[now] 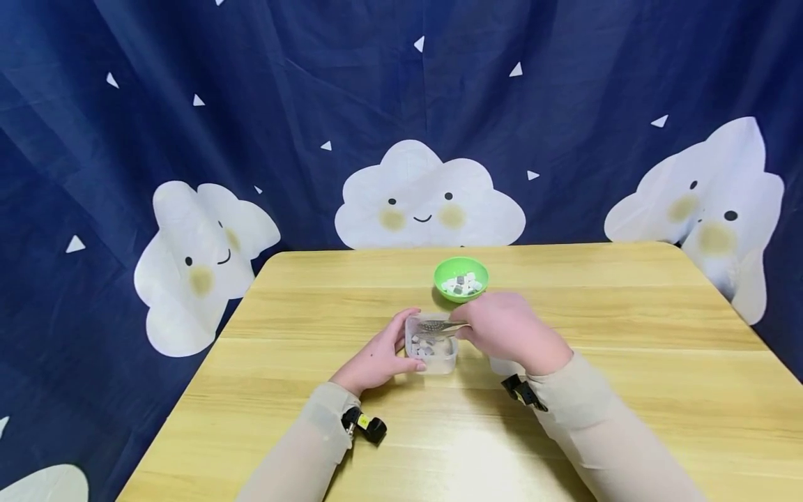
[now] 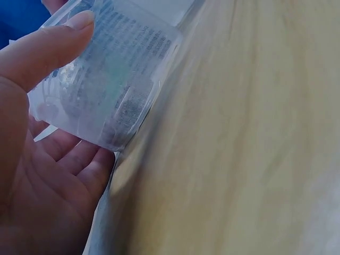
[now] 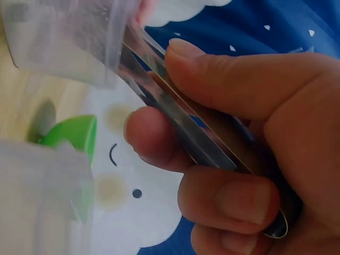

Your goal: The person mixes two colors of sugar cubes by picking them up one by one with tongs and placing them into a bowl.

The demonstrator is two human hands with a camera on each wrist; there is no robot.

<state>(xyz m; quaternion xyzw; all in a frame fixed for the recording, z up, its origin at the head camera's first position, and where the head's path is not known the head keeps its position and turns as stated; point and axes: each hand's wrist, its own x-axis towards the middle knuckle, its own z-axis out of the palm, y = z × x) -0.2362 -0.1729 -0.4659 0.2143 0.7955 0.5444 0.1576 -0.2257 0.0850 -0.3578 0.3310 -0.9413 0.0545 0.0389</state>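
Note:
My left hand grips a clear plastic container from its left side, thumb at the near wall and fingers round the far side. Small white and grey pieces lie inside it. In the left wrist view the thumb presses the container wall, which has printed text. My right hand holds metal tongs, whose perforated end is over the container's opening. The right wrist view shows the two metal arms of the tongs between thumb and fingers, close together.
Behind the container stands a green bowl with white and grey pieces in it. A second clear container is partly hidden under my right forearm in the head view. A dark blue cloud-patterned curtain hangs behind the wooden table.

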